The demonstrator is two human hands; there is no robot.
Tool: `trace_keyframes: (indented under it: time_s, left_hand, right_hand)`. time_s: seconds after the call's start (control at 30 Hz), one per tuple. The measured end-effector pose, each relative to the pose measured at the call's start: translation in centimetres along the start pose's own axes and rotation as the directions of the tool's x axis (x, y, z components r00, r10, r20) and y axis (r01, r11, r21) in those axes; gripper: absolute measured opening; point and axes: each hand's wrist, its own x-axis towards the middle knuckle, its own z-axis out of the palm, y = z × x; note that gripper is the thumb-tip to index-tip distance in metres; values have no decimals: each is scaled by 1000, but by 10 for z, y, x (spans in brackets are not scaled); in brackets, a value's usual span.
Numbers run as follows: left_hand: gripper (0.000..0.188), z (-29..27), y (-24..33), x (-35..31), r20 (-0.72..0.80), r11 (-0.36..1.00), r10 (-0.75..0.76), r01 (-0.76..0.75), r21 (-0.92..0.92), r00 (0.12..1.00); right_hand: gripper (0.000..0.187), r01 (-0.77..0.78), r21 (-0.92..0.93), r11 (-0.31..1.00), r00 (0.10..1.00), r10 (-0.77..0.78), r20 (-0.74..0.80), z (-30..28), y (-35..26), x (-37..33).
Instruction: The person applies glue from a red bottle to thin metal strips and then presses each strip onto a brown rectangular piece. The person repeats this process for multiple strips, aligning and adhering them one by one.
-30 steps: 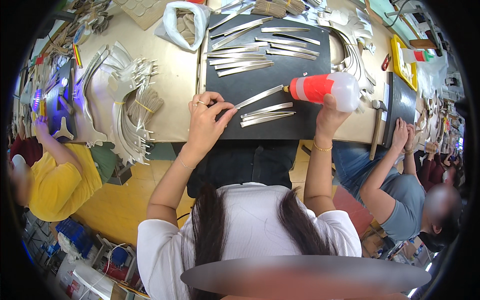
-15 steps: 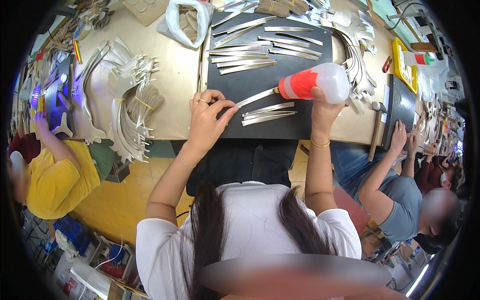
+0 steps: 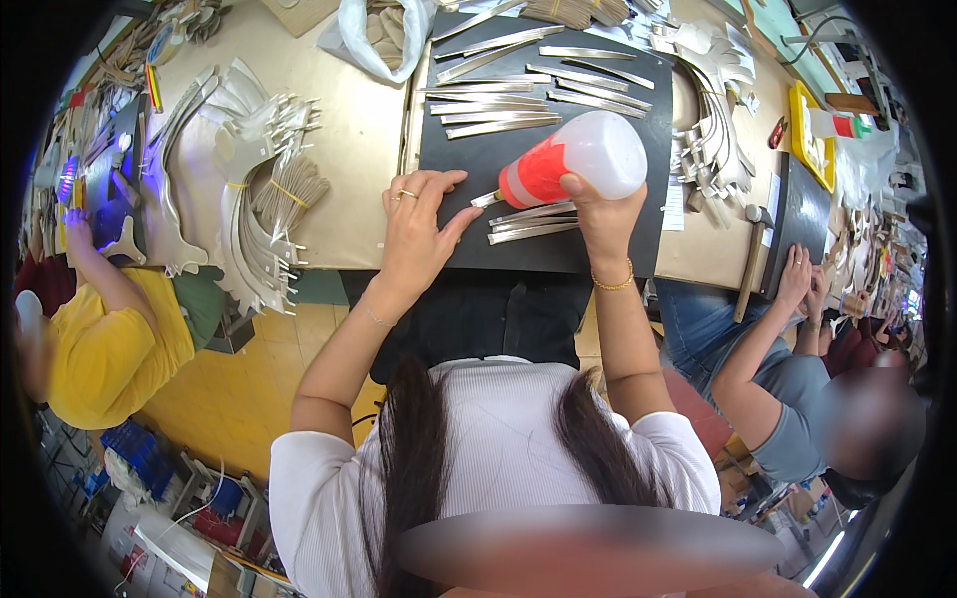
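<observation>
"What's the biggest thing in front of you?"

"A tan table. My black board lies on it, right before me. A bundle of pale curved pieces sits to the left of the board, and a white bag stands by its far left corner."

"And in your grip?"

"A white-and-red bottle. My right hand is wrapped around it, and it tilts down to the left over the board."

"The other one?"

"My left hand is spread, with a gap between thumb and forefinger. The thumb is right by the end of a silvery strip; I can't tell whether it touches."

"Where's that strip?"

"On the near part of the board, its left end showing past the bottle. A few nearer strips lie just this side of it, and far strips lie in loose rows beyond the bottle."

"Anything smaller?"

"The bottle's nozzle, at that silvery strip near its left end, and a ring on my left hand."
</observation>
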Motion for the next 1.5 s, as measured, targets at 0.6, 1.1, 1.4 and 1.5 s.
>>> trace_keyframes:
  time_s: [0.6, 1.1, 1.4, 1.5]
  left_hand:
    - [18, 4, -1, 17, 9, 995, 60, -61, 84, 998]
    - [19, -7, 30, 17, 286, 984, 145, -167, 56, 947]
    - [17, 0, 20, 19, 203, 998, -4, -8, 57, 979]
    - [21, 1, 19, 22, 164, 996, -61, 50, 67, 985]
  right_hand:
    - [76, 16, 460, 888, 911, 177, -373, -43, 2, 25]
    - [77, 53, 433, 900, 851, 186, -491, -82, 3, 10]
    - [78, -1, 404, 915, 880, 193, -434, -90, 7, 2]
    - [78, 4, 333, 943, 910, 135, -393, -87, 9, 1]
